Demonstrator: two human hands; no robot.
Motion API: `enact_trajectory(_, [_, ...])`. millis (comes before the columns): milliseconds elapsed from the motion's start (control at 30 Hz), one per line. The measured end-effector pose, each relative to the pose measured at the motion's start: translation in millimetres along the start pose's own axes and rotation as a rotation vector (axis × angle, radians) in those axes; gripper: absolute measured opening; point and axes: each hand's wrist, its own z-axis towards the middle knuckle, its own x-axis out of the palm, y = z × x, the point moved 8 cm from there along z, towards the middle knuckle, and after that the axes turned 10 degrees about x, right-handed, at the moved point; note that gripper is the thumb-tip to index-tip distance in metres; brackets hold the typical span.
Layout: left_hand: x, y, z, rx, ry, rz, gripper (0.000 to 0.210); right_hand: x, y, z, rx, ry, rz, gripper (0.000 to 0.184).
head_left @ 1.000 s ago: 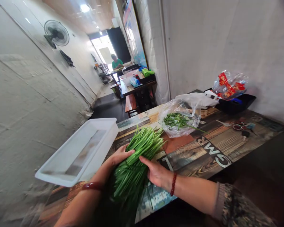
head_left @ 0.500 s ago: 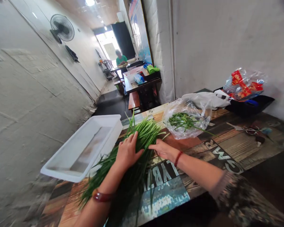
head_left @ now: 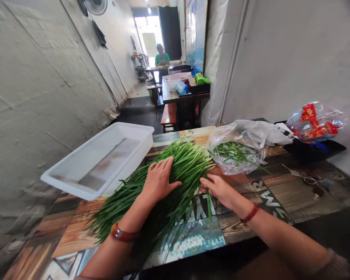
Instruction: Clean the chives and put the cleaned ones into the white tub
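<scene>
Head view shows a thick bundle of green chives (head_left: pixel 175 175) lying slantwise across the patterned tabletop (head_left: pixel 280 194), its cut ends fanned toward the far edge and its tips trailing toward the near left corner. Pressed flat on top of the bundle is the left hand (head_left: pixel 160 181), fingers spread and apart, palm down on the stalks, with a dark red bangle (head_left: pixel 124 234) at the wrist. To the right, the right hand (head_left: pixel 220 188) rests with its fingers loosely apart at the right edge of the bundle, the fingertips touching a few stalks near the cut ends; it grips nothing that can be made out, and a red bead bracelet (head_left: pixel 250 214) circles that wrist. Just left of the chives, a white plastic tub (head_left: pixel 84 182) sits partly over the tabletop's left edge, close enough that some stalks lie against its wall. Beyond the right hand, just beside the cut ends, a clear plastic bag (head_left: pixel 239 149) holds more greens, with a few strands poking out onto the wood. Farther right stand a black tray (head_left: pixel 317 149) with a crumpled red-printed wrapper (head_left: pixel 316 122) on it, and a pair of scissors (head_left: pixel 306 178) lies well apart from both hands. Down the corridor a person in a green top (head_left: pixel 162 56) sits at another table.
</scene>
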Motion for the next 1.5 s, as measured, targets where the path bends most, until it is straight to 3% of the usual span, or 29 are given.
enact_trajectory(133, [-4.3, 9.9, 4.3, -0.012, 0.026, 0.065, 0.088, -11.5, -15.2, -28.0, 0.112, -0.003, -0.030, 0.041])
enact_trajectory(233, [-6.0, 27.1, 3.5, -0.042, 0.073, 0.048, 0.090, -0.9, -24.8, -32.6, 0.186, 0.050, 0.001, 0.043])
enact_trajectory(367, [3.6, 36.5, 0.5, -0.065, 0.191, -0.039, 0.102, 41.6, -29.3, -15.2, 0.184, 0.158, 0.133, 0.044])
enact_trajectory(433, [6.4, 30.4, 1.1, -0.057, 0.224, -0.041, 0.104, 64.0, -31.6, 0.7, 0.170, 0.129, 0.236, 0.042])
enact_trajectory(633, [-7.1, 23.6, 14.9, -0.011, 0.196, 0.106, 0.089, 124.1, -30.9, 47.2, 0.036, 0.066, 0.665, 0.037])
enact_trajectory(733, [-6.8, 34.8, 17.3, 0.038, 0.167, 0.166, 0.086, 135.8, -34.2, 61.1, 0.021, 0.077, 0.673, 0.034])
enact_trajectory(867, [5.3, 44.3, 9.5, 0.099, 0.079, 0.140, 0.083, 115.2, -46.0, 60.4, 0.102, 0.156, 0.432, 0.032])
enact_trajectory(933, [9.7, 46.5, 5.2, 0.110, 0.031, 0.162, 0.083, 94.0, -49.1, 49.0, 0.144, 0.255, 0.288, 0.033])
enact_trajectory(1000, [12.1, 48.3, 3.3, 0.116, -0.003, 0.183, 0.084, 62.6, -42.3, 34.4, 0.121, 0.267, 0.118, 0.031])
enact_trajectory(1067, [12.9, 50.2, 4.0, 0.125, -0.030, 0.177, 0.083, 21.7, -15.8, 21.2, -0.031, 0.110, -0.099, 0.026])
enact_trajectory(1133, [12.9, 52.7, 6.4, 0.121, -0.057, 0.159, 0.085, -17.1, 31.4, 6.1, -0.300, -0.174, -0.366, 0.022])
enact_trajectory(1200, [10.5, 55.2, 8.6, 0.095, -0.105, 0.146, 0.088, -37.7, 82.6, -8.7, -0.592, -0.455, -0.664, 0.025])
enact_trajectory(1267, [8.0, 55.1, 9.6, 0.071, -0.141, 0.143, 0.091, -43.1, 117.2, -6.2, -0.748, -0.600, -0.910, 0.036])
enact_trajectory(1367, [5.3, 50.0, 9.1, 0.067, -0.137, 0.155, 0.093, -51.3, 136.5, 26.5, -0.711, -0.699, -1.202, 0.047])
enact_trajectory(1500, [5.0, 45.0, 7.1, 0.063, -0.068, 0.190, 0.090, -75.5, 112.3, 68.9, -0.445, -0.648, -1.398, 0.046])
